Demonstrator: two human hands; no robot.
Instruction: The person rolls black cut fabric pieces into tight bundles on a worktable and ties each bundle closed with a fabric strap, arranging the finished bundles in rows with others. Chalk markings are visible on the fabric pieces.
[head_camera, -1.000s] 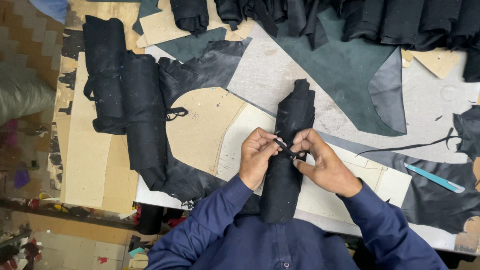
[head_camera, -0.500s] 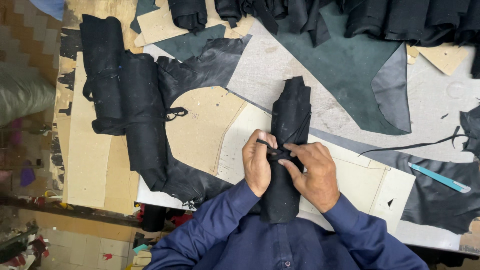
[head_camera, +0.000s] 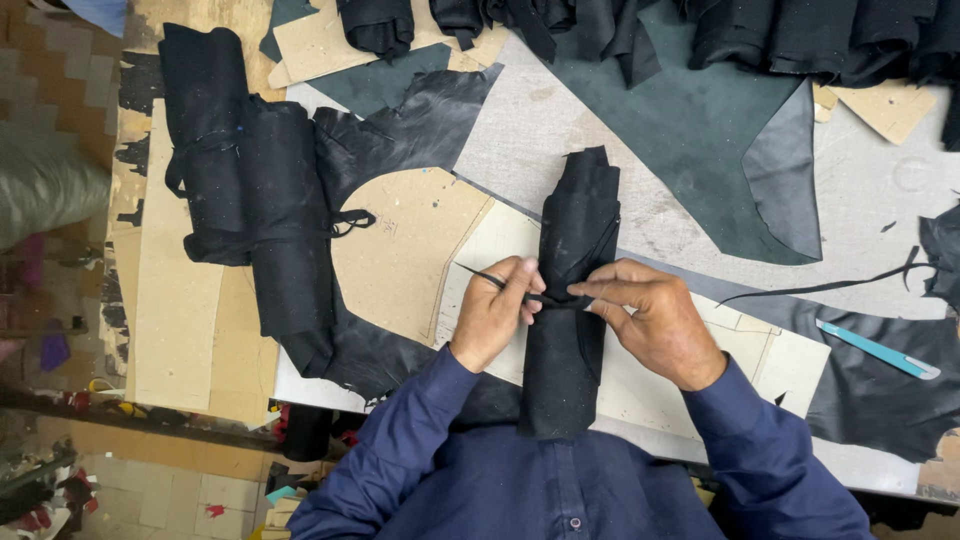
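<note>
Two hands meet at the middle of one rolled bundle of black leather (head_camera: 566, 300), which lies on the tabletop (head_camera: 650, 215) directly in front of the person, partly over pale card patterns (head_camera: 400, 250). Left hand (head_camera: 492, 312): fingers closed narrow, pinching a thin black strip (head_camera: 478, 276) whose free end runs out toward 10 o'clock. Right hand (head_camera: 650, 320): fingers pinched narrow on the same strip where it crosses the roll, thumb and forefinger pressed against the leather. Judgement: the step in hand is the tying of the roll about its waist; the strip appears wrapped but I cannot tell whether a knot is formed. The next move would call for opposed tension on both ends while the roll is kept from unrolling. Orientation: the bundle's long axis runs 6 to 12 o'clock, near end at the table edge by the person's blue shirt (head_camera: 560, 480), far end pointing to 12 and leaning slightly toward 1. At 9 to 10 o'clock lie two larger black rolls (head_camera: 250, 200), already bound with a strip. At 3 o'clock, well apart, lies a light blue knife-like tool (head_camera: 878, 350). Farther, toward 1 o'clock, a dark green hide (head_camera: 690, 130) is spread flat; more black rolls (head_camera: 800, 35) line the far edge.
</note>
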